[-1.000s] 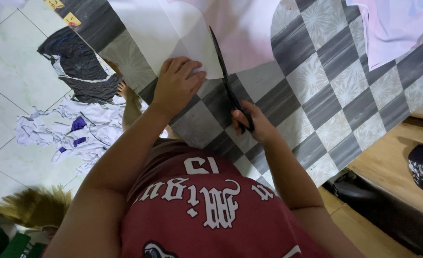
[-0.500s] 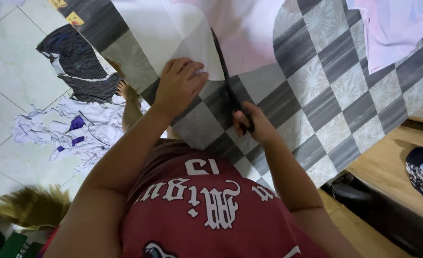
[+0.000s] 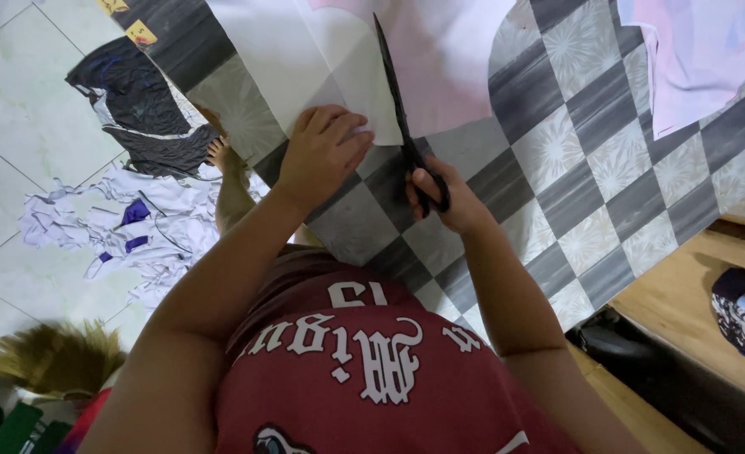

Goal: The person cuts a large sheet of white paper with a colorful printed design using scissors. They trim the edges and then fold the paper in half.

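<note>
head: fabric scraps [image 3: 129, 231] on floor, broom [image 3: 49, 357] beside.

- Scissors [image 3: 402, 126] looked like matt black metal.
- White sheet [image 3: 305, 59] looked like smooth, thin fabric.
- Checked table cover [image 3: 608, 193] appeared glossy vinyl.
- Floor tiles [image 3: 19, 118] shone smooth.

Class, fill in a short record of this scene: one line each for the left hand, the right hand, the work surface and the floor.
Left hand: left hand pressed flat on the white sheet
Right hand: right hand holding black scissors, blades in the sheet
Work surface: grey checkered table cover
Floor: white tiles, fabric scraps, a broom
</note>
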